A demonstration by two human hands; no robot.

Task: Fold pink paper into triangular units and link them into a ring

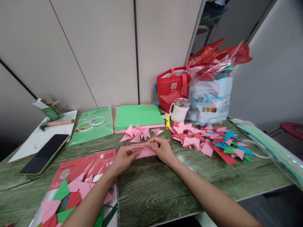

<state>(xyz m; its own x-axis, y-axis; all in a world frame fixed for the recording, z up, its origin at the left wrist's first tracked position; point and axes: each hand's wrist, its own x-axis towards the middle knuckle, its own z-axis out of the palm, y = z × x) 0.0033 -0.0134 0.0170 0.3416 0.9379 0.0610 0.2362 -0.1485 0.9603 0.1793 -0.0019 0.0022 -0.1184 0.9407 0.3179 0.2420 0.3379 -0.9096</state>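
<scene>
Between my two hands is a strip of pink paper (145, 152), folded lengthwise, held just above the green wood-grain table. My left hand (124, 157) pinches its left end with thumb and forefinger. At the other end, my right hand (163, 150) is closed on the paper, thumb and fingers at its top edge. Just beyond the hands lies a small group of folded pink paper pieces (137, 133). To the right spreads a larger heap of folded pink and red pieces (189, 137), with blue and green ones at its right side.
A red A4 paper packet (87, 160) at lower left carries more folded pieces. Behind are green sheets (139, 116), a glue stick (167, 123), a white mug (179, 112) and a red bag (171, 90). A phone (44, 154) and a hammer (56, 123) lie left.
</scene>
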